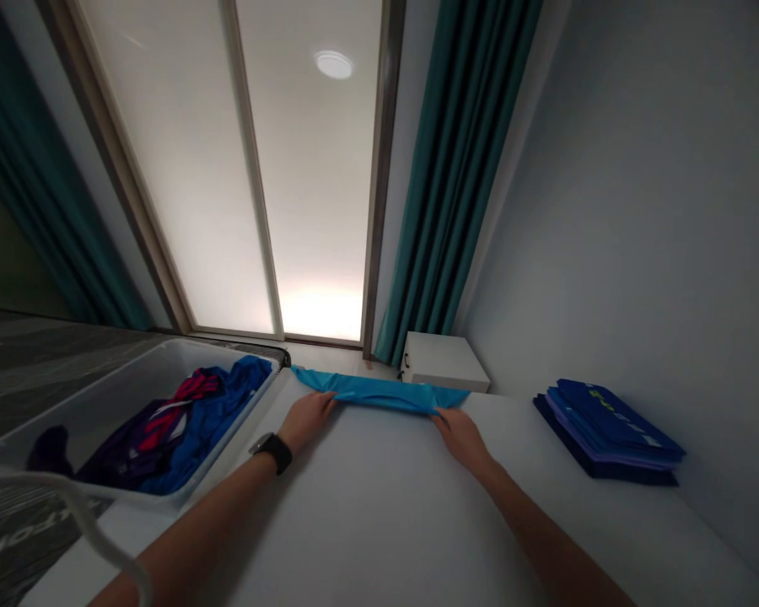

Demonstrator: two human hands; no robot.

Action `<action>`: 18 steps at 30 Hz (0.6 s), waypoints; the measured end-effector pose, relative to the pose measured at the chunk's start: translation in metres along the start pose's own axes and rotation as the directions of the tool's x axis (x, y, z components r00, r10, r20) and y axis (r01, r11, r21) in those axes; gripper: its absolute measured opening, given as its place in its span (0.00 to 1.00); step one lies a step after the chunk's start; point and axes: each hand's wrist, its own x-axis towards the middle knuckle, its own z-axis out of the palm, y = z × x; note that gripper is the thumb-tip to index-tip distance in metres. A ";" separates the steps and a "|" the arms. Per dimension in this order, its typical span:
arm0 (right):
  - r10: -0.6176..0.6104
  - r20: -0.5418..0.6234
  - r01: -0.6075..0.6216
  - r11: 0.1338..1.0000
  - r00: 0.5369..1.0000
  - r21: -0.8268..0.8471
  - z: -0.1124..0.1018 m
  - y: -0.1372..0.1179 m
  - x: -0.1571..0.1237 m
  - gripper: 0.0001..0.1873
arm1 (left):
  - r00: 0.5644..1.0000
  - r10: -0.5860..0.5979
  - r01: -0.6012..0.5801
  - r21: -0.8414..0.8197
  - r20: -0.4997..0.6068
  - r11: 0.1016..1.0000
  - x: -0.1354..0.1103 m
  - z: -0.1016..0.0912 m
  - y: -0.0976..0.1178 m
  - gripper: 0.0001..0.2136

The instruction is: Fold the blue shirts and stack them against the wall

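A bright blue garment [379, 393] lies across the far edge of the white table [367, 523], drawn out into a wide strip. My left hand [308, 419], with a dark watch on its wrist, pinches the strip's near edge left of the middle. Toward the right end, my right hand [460, 434] grips the same edge between thumb and fingers. Part of the cloth seems to hang beyond the table's far edge, out of sight. What kind of garment it is cannot be made out.
At the left stands a white plastic bin [120, 379] holding crumpled blue, purple and red clothes [190, 421]. A stack of folded blue clothes [610, 430] sits at the right near the wall. Beyond the table are a small white cabinet [446, 358], teal curtains [461, 169] and frosted sliding doors [316, 194].
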 end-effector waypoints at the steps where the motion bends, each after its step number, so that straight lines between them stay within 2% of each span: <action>1: -0.008 0.008 0.008 1.000 1.000 -0.018 0.006 0.000 -0.015 0.13 | 0.999 0.003 -0.006 0.076 0.042 0.997 -0.012 0.002 -0.001 0.14; 2: -0.026 0.010 0.026 0.999 1.000 -0.045 0.010 -0.001 -0.028 0.14 | 0.998 0.025 -0.034 0.132 0.062 0.991 -0.024 0.002 -0.001 0.15; 5: -0.204 -0.001 0.199 0.953 0.979 -0.227 0.014 -0.001 -0.060 0.15 | 0.985 0.146 -0.162 0.217 0.087 0.963 -0.052 -0.007 0.003 0.14; 7: -0.291 -0.023 0.270 0.913 0.956 -0.306 0.008 -0.003 -0.076 0.16 | 0.977 0.190 -0.209 0.249 0.098 0.946 -0.068 -0.014 0.009 0.12; 11: -0.387 -0.020 0.350 0.855 0.922 -0.384 -0.010 -0.012 -0.107 0.14 | 0.967 0.229 -0.252 0.310 0.108 0.917 -0.106 -0.019 0.022 0.10; 13: -0.463 0.011 0.437 0.828 0.886 -0.350 -0.019 -0.019 -0.122 0.11 | 0.950 0.293 -0.313 0.324 0.111 0.893 -0.125 -0.019 0.029 0.10; 15: -0.517 0.073 0.518 0.820 0.853 -0.243 -0.027 -0.026 -0.132 0.10 | 0.925 0.370 -0.378 0.310 0.086 0.872 -0.138 -0.022 0.034 0.12; 16: -0.523 0.105 0.533 0.829 0.846 -0.171 -0.030 -0.028 -0.135 0.10 | 0.911 0.406 -0.410 0.296 0.076 0.863 -0.142 -0.024 0.036 0.13; 18: -0.487 0.146 0.496 0.868 0.861 -0.032 -0.034 -0.031 -0.133 0.13 | 0.896 0.441 -0.440 0.258 0.058 0.860 -0.140 -0.030 0.040 0.13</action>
